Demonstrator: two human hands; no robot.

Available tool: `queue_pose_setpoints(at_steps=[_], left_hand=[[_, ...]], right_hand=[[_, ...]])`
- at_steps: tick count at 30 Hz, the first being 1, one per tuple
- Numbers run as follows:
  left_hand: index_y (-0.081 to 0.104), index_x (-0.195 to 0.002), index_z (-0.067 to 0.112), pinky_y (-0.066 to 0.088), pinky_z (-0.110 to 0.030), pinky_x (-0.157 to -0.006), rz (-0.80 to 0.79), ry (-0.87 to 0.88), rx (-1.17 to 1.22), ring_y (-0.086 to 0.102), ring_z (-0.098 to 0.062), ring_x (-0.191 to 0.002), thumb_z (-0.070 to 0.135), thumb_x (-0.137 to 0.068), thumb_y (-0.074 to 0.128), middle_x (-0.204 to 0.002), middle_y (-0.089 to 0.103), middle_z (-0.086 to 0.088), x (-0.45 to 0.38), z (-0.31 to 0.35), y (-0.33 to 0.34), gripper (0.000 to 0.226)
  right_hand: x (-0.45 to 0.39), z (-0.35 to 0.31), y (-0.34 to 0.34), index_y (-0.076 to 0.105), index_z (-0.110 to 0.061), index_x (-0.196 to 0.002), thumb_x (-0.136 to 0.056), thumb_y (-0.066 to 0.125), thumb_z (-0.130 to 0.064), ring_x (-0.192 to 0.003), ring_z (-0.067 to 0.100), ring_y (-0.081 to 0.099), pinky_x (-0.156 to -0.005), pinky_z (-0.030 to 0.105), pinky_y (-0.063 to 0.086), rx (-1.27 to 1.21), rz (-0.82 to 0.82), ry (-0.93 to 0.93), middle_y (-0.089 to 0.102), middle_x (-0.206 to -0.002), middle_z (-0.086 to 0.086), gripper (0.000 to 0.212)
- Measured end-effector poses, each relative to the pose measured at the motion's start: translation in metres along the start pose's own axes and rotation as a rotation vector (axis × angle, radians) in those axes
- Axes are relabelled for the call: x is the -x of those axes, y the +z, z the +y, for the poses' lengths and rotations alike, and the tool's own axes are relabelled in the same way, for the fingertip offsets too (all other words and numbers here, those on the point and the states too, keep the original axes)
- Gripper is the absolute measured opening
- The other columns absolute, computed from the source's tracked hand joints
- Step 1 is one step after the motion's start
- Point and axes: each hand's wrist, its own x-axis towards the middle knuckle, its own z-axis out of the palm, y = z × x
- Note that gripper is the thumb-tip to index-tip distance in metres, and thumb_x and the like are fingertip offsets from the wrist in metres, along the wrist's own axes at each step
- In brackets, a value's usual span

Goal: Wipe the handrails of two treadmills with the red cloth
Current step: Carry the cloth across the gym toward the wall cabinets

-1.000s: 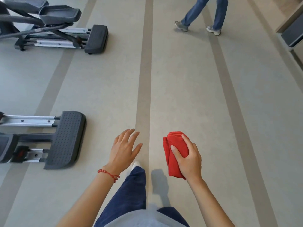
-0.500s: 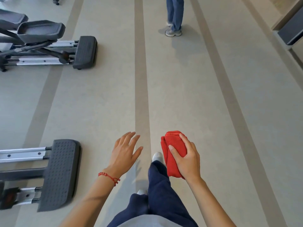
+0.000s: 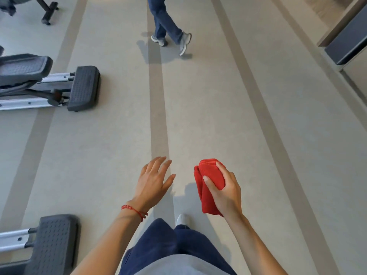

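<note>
Hands over a gym floor: right hand grips a folded red cloth, left hand hangs spread and empty.

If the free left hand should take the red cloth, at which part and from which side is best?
Grip the folded top end of the red cloth, coming from its left. That end stands clear above the right hand, and the open left hand is already beside it.
</note>
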Motion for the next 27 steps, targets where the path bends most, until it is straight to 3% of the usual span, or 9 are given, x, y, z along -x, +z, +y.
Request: queue_pose_setpoints(at_steps=[11, 17, 22, 27], left_hand=[[0.060, -0.117, 0.009, 0.047, -0.049, -0.087, -0.059, 0.261, 0.012, 0.057, -0.036, -0.108, 0.047, -0.090, 0.037, -0.120, 0.061, -0.014, -0.170, 0.005, -0.010, 0.053], [0.061, -0.116, 0.008, 0.048, -0.048, -0.087, -0.140, 0.500, -0.018, 0.058, -0.035, -0.108, 0.054, -0.097, 0.015, -0.119, 0.062, -0.014, -0.268, 0.007, -0.023, 0.068], [0.061, -0.116, 0.008, 0.048, -0.046, -0.086, -0.184, 0.666, -0.032, 0.057, -0.034, -0.109, 0.054, -0.098, 0.014, -0.119, 0.061, -0.013, -0.329, 0.011, -0.028, 0.069], [0.061, -0.116, 0.007, 0.049, -0.046, -0.085, -0.262, 0.784, -0.027, 0.057, -0.034, -0.110, 0.054, -0.097, 0.015, -0.119, 0.061, -0.013, -0.361, 0.032, -0.018, 0.068]], right_hand=[[-0.113, -0.025, -0.003, 0.040, -0.037, -0.132, -0.081, 0.058, -0.051, -0.101, 0.009, 0.051, -0.088, 0.027, 0.045, 0.013, 0.201, 0.061, 0.050, -0.121, -0.008, 0.057], [-0.164, -0.044, 0.001, 0.037, -0.038, -0.133, -0.080, 0.054, -0.056, -0.104, 0.012, 0.050, -0.087, 0.030, 0.047, -0.021, 0.368, 0.207, 0.050, -0.127, -0.005, 0.058], [-0.192, -0.060, 0.006, 0.039, -0.036, -0.133, -0.079, 0.058, -0.052, -0.107, 0.017, 0.053, -0.088, 0.032, 0.048, -0.098, 0.539, 0.311, 0.051, -0.128, -0.003, 0.059], [-0.197, -0.060, 0.003, 0.041, -0.032, -0.133, -0.078, 0.057, -0.052, -0.103, 0.013, 0.052, -0.087, 0.026, 0.045, -0.152, 0.669, 0.405, 0.052, -0.127, -0.002, 0.061]])
